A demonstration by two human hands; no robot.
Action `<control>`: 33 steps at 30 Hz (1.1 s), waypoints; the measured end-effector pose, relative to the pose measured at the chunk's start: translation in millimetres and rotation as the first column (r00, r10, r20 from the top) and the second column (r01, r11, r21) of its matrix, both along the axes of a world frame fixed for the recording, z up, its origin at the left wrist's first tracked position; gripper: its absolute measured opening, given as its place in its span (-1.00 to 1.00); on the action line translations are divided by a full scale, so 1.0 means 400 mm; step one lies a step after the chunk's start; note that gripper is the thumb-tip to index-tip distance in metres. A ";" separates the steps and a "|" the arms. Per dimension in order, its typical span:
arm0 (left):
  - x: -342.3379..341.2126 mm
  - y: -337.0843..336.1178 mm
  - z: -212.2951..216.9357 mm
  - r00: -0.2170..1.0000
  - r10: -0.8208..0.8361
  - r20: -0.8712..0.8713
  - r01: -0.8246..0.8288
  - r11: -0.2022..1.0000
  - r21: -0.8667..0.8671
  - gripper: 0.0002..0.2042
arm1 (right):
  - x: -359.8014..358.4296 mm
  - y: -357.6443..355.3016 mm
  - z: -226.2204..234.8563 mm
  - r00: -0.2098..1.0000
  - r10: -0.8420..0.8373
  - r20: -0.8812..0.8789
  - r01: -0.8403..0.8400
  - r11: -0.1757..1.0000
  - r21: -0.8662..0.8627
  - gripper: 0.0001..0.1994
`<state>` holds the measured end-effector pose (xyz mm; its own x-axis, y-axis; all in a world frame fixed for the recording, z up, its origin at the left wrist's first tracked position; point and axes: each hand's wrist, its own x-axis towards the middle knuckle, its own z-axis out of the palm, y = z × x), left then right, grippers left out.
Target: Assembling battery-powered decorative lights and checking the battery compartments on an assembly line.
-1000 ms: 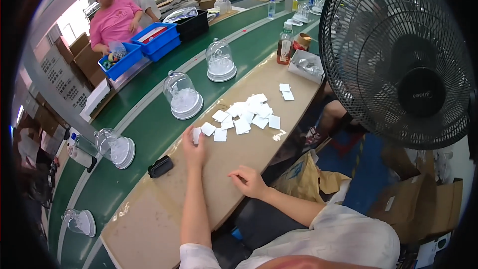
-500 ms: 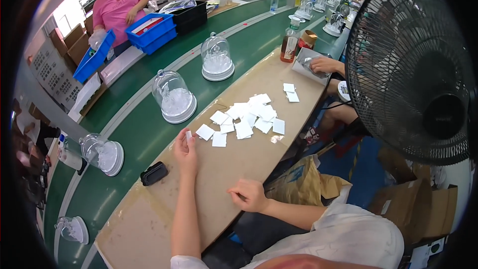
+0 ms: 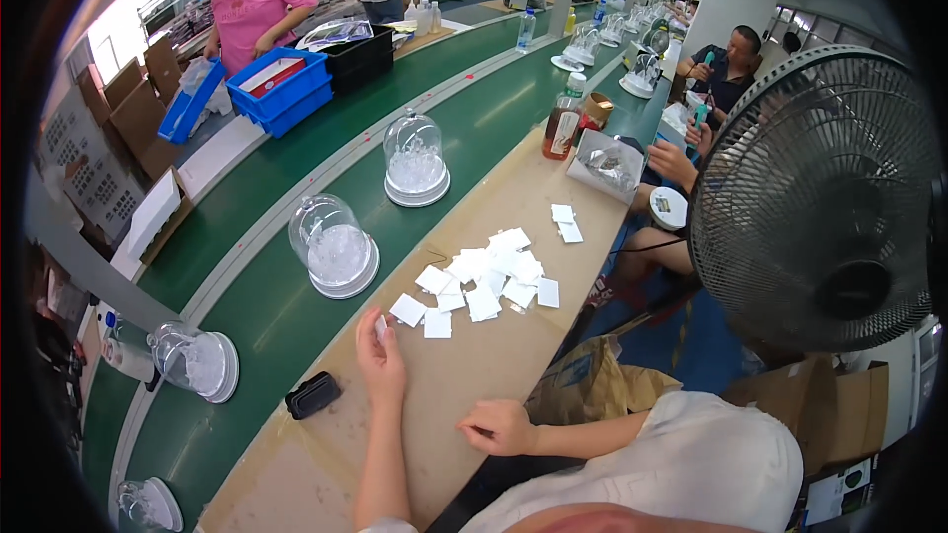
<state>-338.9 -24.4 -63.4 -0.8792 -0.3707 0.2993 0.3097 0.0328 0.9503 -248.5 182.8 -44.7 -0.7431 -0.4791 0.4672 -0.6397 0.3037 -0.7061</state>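
Observation:
My left hand (image 3: 383, 365) is raised over the tan tabletop (image 3: 434, 370), thumb and fingers pinching a small white piece (image 3: 381, 327) whose kind is too small to tell. My right hand (image 3: 499, 426) rests by the near table edge with its fingers curled in; whatever may be inside is hidden. Beyond the left hand lies a loose spread of thin white square pieces (image 3: 483, 303), some overlapping. Two more squares (image 3: 569, 225) lie apart to the right. A black oblong case-like object (image 3: 313, 395) sits left of my left forearm.
Clear glass domes on white bases (image 3: 336, 252) stand along the green conveyor (image 3: 267, 321). A bottle of reddish-brown liquid (image 3: 562, 128) and a lined box (image 3: 604, 163) occupy the far table end. At right is a large black fan (image 3: 805, 197). Co-workers sit and stand beyond.
The view has tilted up and shifted, so table items appear lower and a seated co-worker shows behind the fan. The co-worker's hand has lifted from the lined box. My hands keep their poses.

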 end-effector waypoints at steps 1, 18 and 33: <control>-0.002 -0.005 -0.001 1.000 0.009 -0.027 -0.009 1.000 -0.024 -0.68 | -0.005 -0.006 0.000 1.000 0.015 -0.007 -0.015 1.000 0.017 -0.94; 0.018 -0.014 0.034 0.983 0.151 -0.100 -0.174 0.939 -0.297 -0.65 | 0.029 -0.046 0.010 0.954 -0.096 -0.283 0.126 0.988 0.093 -0.89; -0.022 -0.018 -0.033 0.988 0.134 -0.071 -0.148 0.949 -0.277 -0.66 | 0.033 -0.028 -0.016 0.933 -0.099 -0.345 0.140 0.986 0.094 -0.93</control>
<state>-347.9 -31.6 -76.4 -0.8050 -0.3844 0.4519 0.3300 0.3428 0.8795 -235.4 171.6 -51.2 -0.6061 -0.4621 0.6473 -0.7880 0.4592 -0.4101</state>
